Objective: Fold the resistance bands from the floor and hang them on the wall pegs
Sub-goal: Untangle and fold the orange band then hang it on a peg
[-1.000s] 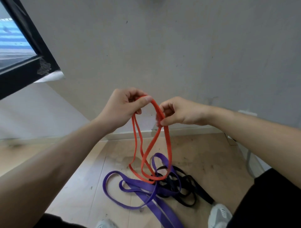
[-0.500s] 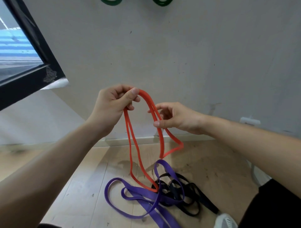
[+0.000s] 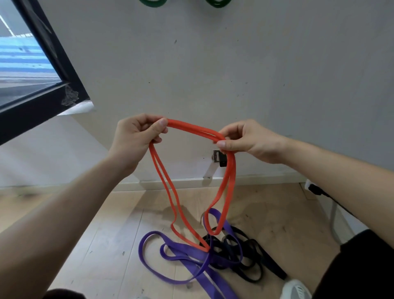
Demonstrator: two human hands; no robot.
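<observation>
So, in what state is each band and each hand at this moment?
orange band: doubled, held up by both hands, loops hanging down.
left hand: pinches the orange band.
right hand: pinches the orange band.
purple band: loose on the floor, unfolded.
black band: tangled on the floor beside the purple band.
green bands: on the wall, mostly cut off.

Both hands [image 3: 136, 136] [image 3: 249, 142] pinch the doubled orange band [image 3: 195, 129].

No text, label or number can be read anywhere.
</observation>
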